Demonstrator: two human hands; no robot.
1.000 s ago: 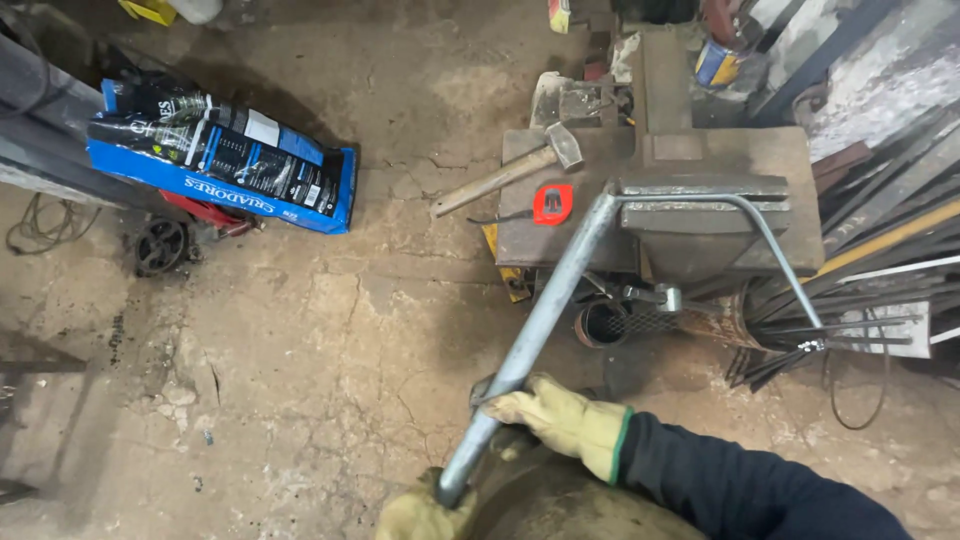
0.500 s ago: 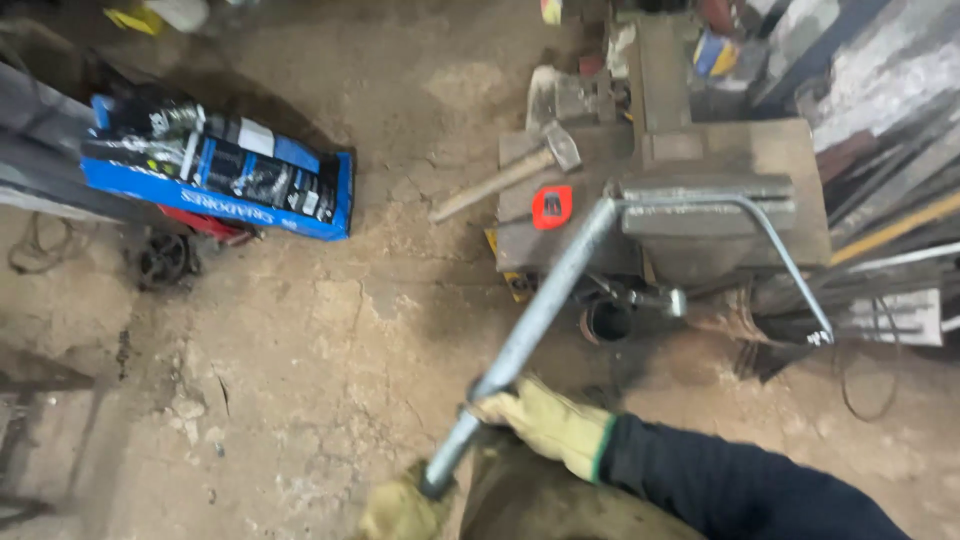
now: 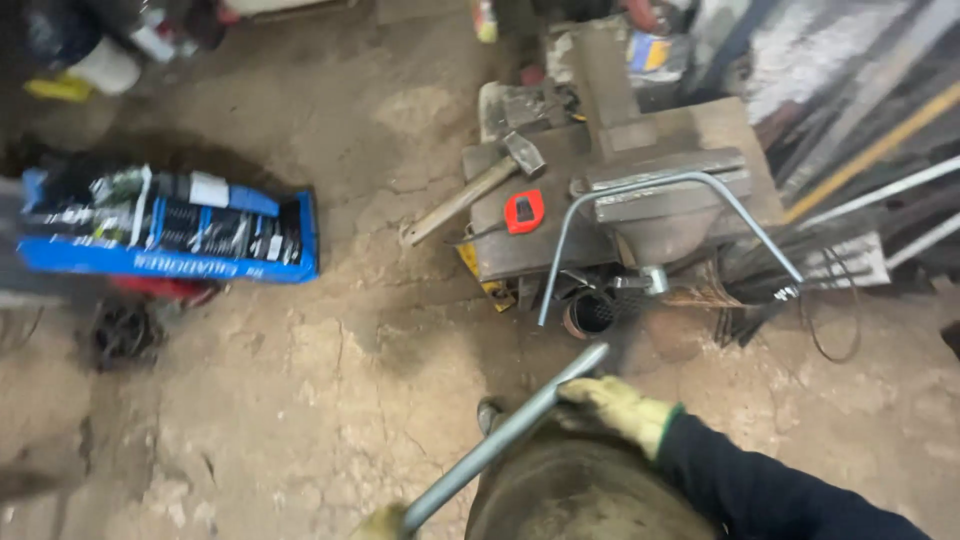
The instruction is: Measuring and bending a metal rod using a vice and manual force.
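I hold a straight grey metal pipe (image 3: 505,435) in both gloved hands; it slants from bottom centre up to the right. My right hand (image 3: 618,408), in a yellow-green glove, grips it near its upper end. My left hand (image 3: 383,522) shows only at the bottom edge, closed on the lower end. The pipe's open tip lies just short of a thin bent metal rod (image 3: 650,184). That rod is clamped on a heavy steel block (image 3: 720,135), and its free end hangs down towards the pipe. My knee fills the bottom centre.
A hammer (image 3: 470,192) and a red tape measure (image 3: 524,211) lie on the block's left side. A blue tool case (image 3: 165,238) sits open on the dirt floor at the left. Long metal bars (image 3: 880,150) lean at the right, with wire coils (image 3: 700,298) below the block.
The pipe was sleeved over the bent rod's free end; now it has slid back off it towards me. The rod's end hangs free, bent downward.
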